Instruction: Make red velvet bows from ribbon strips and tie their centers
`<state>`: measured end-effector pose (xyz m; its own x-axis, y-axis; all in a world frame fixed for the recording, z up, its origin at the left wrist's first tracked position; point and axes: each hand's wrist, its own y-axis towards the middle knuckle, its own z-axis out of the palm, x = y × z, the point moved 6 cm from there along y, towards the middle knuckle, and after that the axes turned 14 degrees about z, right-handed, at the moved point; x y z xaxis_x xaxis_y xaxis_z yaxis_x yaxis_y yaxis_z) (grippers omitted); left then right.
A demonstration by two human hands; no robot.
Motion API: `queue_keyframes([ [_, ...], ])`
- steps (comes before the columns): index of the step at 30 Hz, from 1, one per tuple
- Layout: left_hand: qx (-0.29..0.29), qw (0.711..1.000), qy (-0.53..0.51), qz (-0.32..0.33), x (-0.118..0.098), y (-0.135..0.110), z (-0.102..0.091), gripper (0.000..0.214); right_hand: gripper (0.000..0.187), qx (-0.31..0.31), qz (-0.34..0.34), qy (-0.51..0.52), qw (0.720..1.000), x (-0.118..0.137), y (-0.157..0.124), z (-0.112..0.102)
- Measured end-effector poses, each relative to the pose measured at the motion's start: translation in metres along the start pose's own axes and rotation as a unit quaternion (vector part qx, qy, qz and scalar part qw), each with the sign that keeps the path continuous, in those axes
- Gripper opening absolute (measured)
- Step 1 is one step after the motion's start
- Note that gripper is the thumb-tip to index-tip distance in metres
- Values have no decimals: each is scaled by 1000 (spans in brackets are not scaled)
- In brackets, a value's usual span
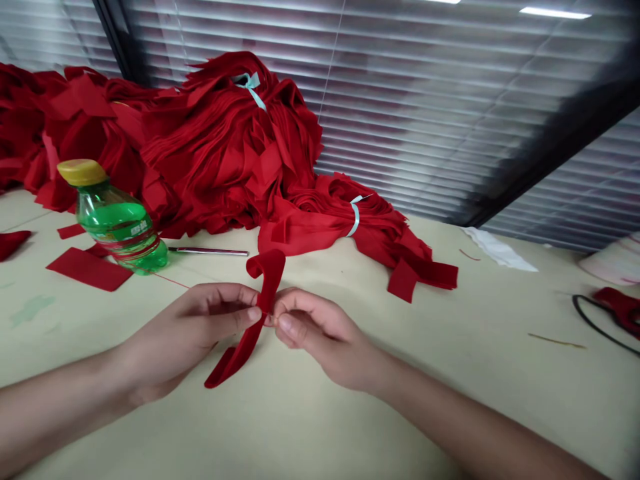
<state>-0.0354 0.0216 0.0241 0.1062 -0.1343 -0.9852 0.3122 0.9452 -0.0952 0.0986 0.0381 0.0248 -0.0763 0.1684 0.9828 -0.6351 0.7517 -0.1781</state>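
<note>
A strip of red velvety cloth (270, 277), its ends folded back into loops, is pinched at the middle between the thumb and fingers of my left hand (210, 323). Close against its right side, my right hand (320, 333) is closed in a pinch. What lies between those fingertips is too small to make out. A thin red thread (173, 280) runs from a green plastic bottle (123, 227) toward my left hand. More red thread is wound around the bottle, which has a yellow cap and leans to one side.
Behind my hands rise tied bundles of red cloth (215, 153) against window blinds (410, 100). A slim pen-like tool (210, 251) and a red cloth piece (90, 269) lie near the bottle. On the right are a white scrap (500, 249) and a red-and-black object (620, 310).
</note>
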Motion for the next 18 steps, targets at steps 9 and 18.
queue_keyframes([
  [9, -1, 999, -29, 21, -2, 2, 0, 12, 13, 72, 35, 169, 982, -4, 2, 0],
  [18, 81, 992, -98, -7, -3, -6, 19, 21, 24, -47, 29, 73, 996, -10, 7, -8],
])
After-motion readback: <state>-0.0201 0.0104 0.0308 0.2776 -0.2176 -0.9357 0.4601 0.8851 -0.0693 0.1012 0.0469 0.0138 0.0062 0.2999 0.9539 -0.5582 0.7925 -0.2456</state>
